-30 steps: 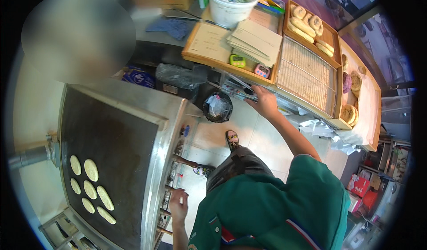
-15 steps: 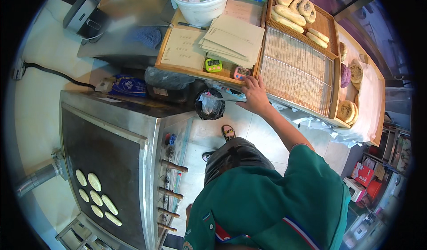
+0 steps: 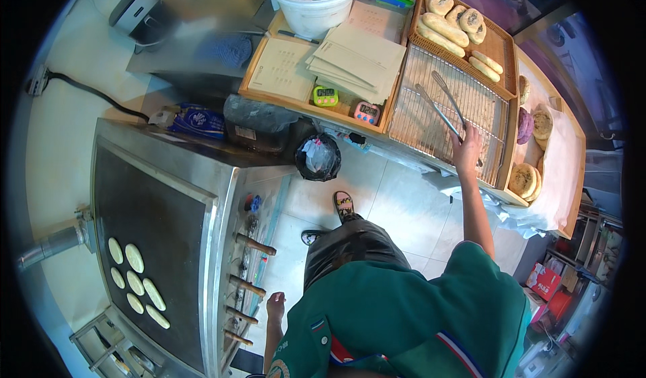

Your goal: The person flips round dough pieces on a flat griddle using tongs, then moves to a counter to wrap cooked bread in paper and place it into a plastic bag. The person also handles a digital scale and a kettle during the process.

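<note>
A: Reaching out toward one o'clock, right hand [image 3: 466, 148] on the wire cooling rack [image 3: 431, 89], fingers closed round the near ends of the metal tongs [image 3: 441, 105].

B: And the tongs themselves?

A: Lying flat on the rack, long arms pointing away toward eleven o'clock, handle end under the hand.

B: Left hand?

A: Hanging low at seven o'clock, left hand [image 3: 274, 307] loose and holding nothing, just beside the wooden knobs on the front of the steel griddle [image 3: 145, 230].

B: On the griddle?

A: Six pale dough ovals [image 3: 134, 284] clustered at its near left corner.

B: Around the rack?

A: At twelve o'clock of it, a woven tray of baked breads [image 3: 454, 21]. At three o'clock, round flatbreads [image 3: 525, 176] on white paper. At nine o'clock, a stack of paper bags [image 3: 356, 58], with a green timer [image 3: 326, 95] and a pink timer [image 3: 367, 112] along the table [image 3: 256, 75] edge. Farther back, a white bucket [image 3: 313, 5]. Below the table, a black bin [image 3: 318, 157] on the tiled floor.
</note>
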The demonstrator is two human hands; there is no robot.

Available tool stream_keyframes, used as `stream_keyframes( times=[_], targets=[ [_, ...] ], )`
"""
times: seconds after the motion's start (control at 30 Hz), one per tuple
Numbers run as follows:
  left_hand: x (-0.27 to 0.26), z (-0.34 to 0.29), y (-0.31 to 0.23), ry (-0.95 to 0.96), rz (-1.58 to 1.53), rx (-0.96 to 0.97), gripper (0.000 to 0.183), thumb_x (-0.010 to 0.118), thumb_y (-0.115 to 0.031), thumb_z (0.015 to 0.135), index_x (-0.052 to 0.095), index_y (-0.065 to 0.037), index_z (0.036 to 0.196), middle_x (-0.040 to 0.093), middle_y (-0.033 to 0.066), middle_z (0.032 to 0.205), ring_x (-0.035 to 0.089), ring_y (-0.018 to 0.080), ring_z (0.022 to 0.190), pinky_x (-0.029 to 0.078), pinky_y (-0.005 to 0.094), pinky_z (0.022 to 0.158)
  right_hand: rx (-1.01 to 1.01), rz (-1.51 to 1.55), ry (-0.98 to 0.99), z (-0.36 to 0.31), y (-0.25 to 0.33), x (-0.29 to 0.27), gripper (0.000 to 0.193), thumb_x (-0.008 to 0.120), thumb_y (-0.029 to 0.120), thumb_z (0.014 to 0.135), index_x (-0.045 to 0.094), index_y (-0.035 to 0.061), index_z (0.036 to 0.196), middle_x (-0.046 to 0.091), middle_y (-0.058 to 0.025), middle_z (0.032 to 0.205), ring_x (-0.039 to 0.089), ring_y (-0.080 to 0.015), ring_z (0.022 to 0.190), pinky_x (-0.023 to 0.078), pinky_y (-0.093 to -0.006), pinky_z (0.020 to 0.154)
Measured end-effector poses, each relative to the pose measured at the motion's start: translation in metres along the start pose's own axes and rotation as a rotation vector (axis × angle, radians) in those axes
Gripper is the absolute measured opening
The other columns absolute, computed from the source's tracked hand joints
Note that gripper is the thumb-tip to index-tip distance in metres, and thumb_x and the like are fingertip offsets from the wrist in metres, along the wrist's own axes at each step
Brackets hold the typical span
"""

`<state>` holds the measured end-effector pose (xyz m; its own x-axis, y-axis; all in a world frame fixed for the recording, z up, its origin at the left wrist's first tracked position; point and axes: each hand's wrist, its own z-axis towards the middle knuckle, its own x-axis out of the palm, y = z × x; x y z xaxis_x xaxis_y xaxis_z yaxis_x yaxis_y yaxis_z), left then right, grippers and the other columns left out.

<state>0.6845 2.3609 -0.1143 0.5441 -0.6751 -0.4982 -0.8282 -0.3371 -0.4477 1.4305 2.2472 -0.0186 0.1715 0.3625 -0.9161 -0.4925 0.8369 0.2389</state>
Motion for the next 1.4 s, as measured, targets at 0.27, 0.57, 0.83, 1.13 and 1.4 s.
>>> stream_keyframes(
  times=[0.27, 0.57, 0.83, 1.13, 1.4],
  targets=[
    [0.034, -0.042, 0.032, -0.047, -0.029, 0.017, 0.025, 0.062, -0.022, 0.09, 0.066, -0.001, 0.103, 0.071, 0.0126, 0.092, 0.069, 0.0197, 0.075, 0.053, 0.0311, 0.069, -0.265, 0.112, -0.159, -0.011, 0.059, -0.03, 0.067, 0.073, 0.015, 0.078, 0.042, 0.0071, 0.136, 0.047, -0.0197, 0.131, 0.046, -0.0378, 0.119, 0.035, -0.0466, 0.102],
    [0.081, -0.026, 0.188, -0.137, -0.035, 0.262, 0.025, 0.065, -0.025, 0.084, 0.068, -0.003, 0.096, 0.07, 0.0126, 0.084, 0.067, 0.0212, 0.078, 0.052, 0.0345, 0.073, -0.585, 0.555, 0.455, -0.201, 0.148, -0.045, 0.055, 0.075, 0.01, 0.071, 0.054, 0.0074, 0.123, 0.046, -0.0209, 0.132, 0.046, -0.0397, 0.122, 0.041, -0.0459, 0.102],
    [0.094, -0.008, 0.292, 0.153, 0.261, 0.038, 0.027, 0.063, -0.032, 0.076, 0.071, -0.007, 0.083, 0.069, 0.0141, 0.076, 0.066, 0.0267, 0.072, 0.051, 0.0378, 0.067, -0.755, 0.315, 0.833, -0.401, 0.073, -0.135, 0.04, 0.064, 0.023, 0.084, 0.057, 0.0078, 0.12, 0.054, -0.0163, 0.122, 0.058, -0.0341, 0.103, 0.049, -0.0428, 0.088],
    [0.092, 0.017, 0.201, 0.129, 0.528, 0.409, 0.024, 0.058, -0.025, 0.079, 0.072, -0.006, 0.079, 0.068, 0.0155, 0.071, 0.066, 0.0275, 0.067, 0.051, 0.0396, 0.063, -0.379, 0.313, 0.671, -0.52, -0.028, -0.23, 0.032, 0.064, 0.021, 0.085, 0.059, 0.0053, 0.113, 0.06, -0.0138, 0.107, 0.061, -0.0333, 0.097, 0.05, -0.0425, 0.084],
    [0.131, 0.042, 0.08, 0.353, 0.357, 0.362, 0.024, 0.054, -0.021, 0.079, 0.073, -0.007, 0.074, 0.067, 0.0157, 0.065, 0.065, 0.0283, 0.06, 0.052, 0.0402, 0.06, 0.011, 0.354, 0.349, -0.642, -0.143, -0.3, 0.029, 0.066, 0.017, 0.082, 0.061, 0.0058, 0.109, 0.061, -0.011, 0.103, 0.06, -0.0316, 0.095, 0.051, -0.0407, 0.08]
  ],
)
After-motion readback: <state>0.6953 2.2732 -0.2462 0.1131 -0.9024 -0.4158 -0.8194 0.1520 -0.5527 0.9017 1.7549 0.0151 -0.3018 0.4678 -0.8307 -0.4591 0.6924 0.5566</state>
